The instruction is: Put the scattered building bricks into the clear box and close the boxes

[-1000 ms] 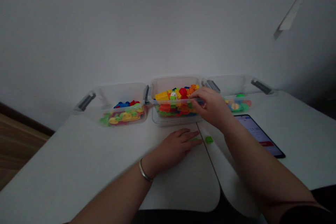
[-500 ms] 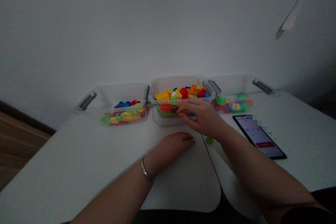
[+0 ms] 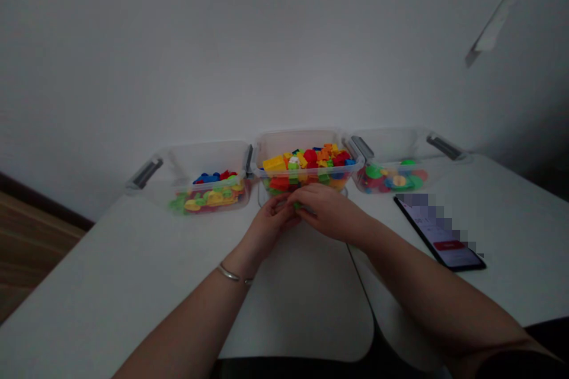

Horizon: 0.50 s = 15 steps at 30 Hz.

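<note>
In front of the middle box, my two hands meet with their fingertips together. My right hand (image 3: 326,208) is closed, and a small green plastic piece (image 3: 297,205) shows at its fingertips. My left hand (image 3: 269,224), with a silver bracelet at the wrist, has its fingers curled against the right fingertips; what it holds is hidden. Just behind them is the clear middle box (image 3: 267,173), heaped with colourful toy bricks (image 3: 311,159).
A clear box (image 3: 213,151) with coloured plastic pieces is at left, and another clear box (image 3: 391,139) with round pieces is at right. A phone (image 3: 444,237) lies on the white table (image 3: 302,302) near my right forearm. Behind is a wall (image 3: 284,53).
My left hand has risen forward off the table and now meets my right hand, which has come down slightly nearer me. The green piece by my right forearm no longer shows.
</note>
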Tool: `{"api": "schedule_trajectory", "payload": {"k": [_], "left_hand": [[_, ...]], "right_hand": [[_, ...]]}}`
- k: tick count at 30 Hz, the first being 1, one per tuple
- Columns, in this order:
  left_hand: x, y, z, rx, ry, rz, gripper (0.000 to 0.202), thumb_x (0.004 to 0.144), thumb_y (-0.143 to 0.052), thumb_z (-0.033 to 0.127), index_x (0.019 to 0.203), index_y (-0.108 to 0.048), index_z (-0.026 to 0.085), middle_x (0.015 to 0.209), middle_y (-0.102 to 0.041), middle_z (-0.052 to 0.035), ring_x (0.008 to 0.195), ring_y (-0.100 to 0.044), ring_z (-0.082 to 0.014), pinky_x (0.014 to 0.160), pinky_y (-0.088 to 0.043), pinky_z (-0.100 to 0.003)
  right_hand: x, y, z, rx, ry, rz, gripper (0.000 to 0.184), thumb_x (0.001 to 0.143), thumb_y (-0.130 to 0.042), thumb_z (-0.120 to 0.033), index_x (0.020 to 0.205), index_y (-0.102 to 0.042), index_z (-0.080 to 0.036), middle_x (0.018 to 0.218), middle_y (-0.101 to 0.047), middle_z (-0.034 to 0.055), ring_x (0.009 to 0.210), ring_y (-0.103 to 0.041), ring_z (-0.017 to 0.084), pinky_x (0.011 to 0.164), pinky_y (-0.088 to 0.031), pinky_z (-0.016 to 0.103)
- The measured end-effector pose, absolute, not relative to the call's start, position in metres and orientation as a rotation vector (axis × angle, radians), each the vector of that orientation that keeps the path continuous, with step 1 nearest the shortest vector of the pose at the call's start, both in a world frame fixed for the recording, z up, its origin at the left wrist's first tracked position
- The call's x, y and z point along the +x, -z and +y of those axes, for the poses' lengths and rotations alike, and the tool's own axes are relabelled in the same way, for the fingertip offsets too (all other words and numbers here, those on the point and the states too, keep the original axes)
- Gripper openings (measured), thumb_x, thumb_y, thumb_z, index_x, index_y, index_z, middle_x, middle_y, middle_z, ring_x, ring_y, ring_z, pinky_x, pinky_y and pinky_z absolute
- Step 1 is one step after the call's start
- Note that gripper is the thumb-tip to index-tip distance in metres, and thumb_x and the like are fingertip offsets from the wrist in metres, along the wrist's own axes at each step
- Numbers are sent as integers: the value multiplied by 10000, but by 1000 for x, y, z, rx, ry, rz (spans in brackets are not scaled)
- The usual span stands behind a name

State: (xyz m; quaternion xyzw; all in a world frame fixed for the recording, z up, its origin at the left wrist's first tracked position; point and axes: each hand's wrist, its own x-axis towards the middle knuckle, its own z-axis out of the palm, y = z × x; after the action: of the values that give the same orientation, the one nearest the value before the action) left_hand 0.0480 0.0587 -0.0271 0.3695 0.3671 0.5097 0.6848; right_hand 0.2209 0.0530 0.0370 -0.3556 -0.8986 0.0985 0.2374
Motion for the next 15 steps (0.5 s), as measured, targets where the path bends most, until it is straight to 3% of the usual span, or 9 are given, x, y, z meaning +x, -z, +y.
{"api": "schedule_trajectory", "payload": {"k": [9,15], "left_hand": [[46,29,58,869,-1129,828,614,559,-950,343,1060,-640,172,902,-743,-43,801,-715,-180,801,-578,-320],[43,17,50,795,-1107,831,322,812,-788,311,1057,-644,159,927,-749,-63,721,-733,-161,709,-595,-284]], "right_hand": [[221,-39,53,-984,-229,-2474,141,897,-629,-133,1002,-717,-167,1031,-757,95,1016,-663,246,904,-498,384],[248,-56,58,-892,-33,-2198,237,879,-590,-121,1057,-714,-215,1076,-757,69,1021,-680,232,919,-518,397]]}}
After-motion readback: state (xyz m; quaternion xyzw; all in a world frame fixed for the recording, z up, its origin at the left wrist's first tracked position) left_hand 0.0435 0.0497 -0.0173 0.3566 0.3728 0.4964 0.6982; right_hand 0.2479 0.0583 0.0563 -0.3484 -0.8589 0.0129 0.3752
